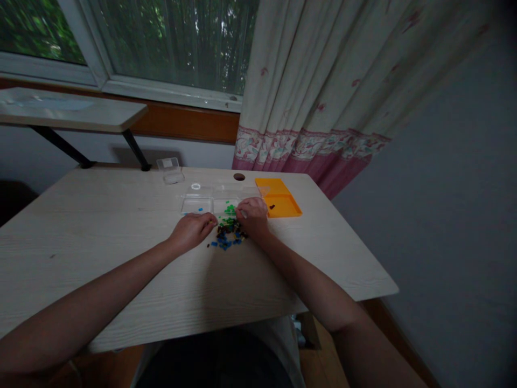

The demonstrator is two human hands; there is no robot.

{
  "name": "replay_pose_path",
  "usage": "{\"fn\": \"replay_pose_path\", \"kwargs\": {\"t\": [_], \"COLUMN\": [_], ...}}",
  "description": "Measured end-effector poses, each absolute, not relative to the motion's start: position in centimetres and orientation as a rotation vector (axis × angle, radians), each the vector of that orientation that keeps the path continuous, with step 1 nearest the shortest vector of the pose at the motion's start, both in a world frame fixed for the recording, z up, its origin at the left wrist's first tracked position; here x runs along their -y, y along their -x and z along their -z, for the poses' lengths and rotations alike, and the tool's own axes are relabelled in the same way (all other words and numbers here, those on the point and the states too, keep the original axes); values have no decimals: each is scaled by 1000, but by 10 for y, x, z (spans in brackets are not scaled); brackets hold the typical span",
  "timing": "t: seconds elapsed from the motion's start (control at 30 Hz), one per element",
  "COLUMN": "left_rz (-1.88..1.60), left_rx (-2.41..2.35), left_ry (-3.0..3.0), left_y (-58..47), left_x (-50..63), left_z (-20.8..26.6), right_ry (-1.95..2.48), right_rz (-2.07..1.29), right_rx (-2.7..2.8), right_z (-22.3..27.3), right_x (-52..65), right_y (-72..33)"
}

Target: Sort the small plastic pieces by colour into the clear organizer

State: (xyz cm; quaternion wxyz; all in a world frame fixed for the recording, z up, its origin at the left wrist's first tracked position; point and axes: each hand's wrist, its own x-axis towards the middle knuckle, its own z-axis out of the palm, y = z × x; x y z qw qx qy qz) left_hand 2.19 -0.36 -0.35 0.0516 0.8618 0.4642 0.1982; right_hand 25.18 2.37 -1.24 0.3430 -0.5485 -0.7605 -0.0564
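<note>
My left hand (194, 231) and right hand (253, 215) are flanking the colored pieces (225, 237), which are lying between them on the pale wood-grain table (161, 291); whether either hand's fingers are clamping or parting, I cannot tell. Beyond my fingers, a window (177, 43) and flowered curtain (315, 108) are rising.

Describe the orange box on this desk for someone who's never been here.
Find the pale desk by the flowered curtain. Near its far edge, just right of the right hand, lies an open orange box holding a small dark piece. Its solid orange sets it apart from the clear compartment box to its left.
</note>
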Motion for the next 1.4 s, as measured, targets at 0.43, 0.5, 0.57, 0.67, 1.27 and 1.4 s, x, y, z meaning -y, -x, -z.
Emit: {"fn": "replay_pose_path", "kwargs": {"t": [0.43, 0.5, 0.57, 0.67, 1.27, 1.4], "left_rz": [-837, -833, -828, -831, -777, -771], "left_rx": [-1230, -1200, -1175, -1149, -1150, -1151], "left_ry": [-2134, -2096, -2079, -2064, -2181, -2195], "left_y": [-18, -17, -16, -16, -17, -17], "left_x": [3, 1, 0, -1, 2, 2], "left_z": [4, 6, 9, 10, 2, 2], "right_ry": [896, 918, 937, 946, 977, 964], "right_rz": [337, 340, 325, 302, 266, 295], "right_rx": [2314, 2287, 2267, 2280, 2341, 2341], "right_z": [5, 6, 6, 8, 4, 6], "right_x": [5, 5, 4, 2, 6, 6], "right_y": [-234, -234, -234, -235, -234, -235]}}
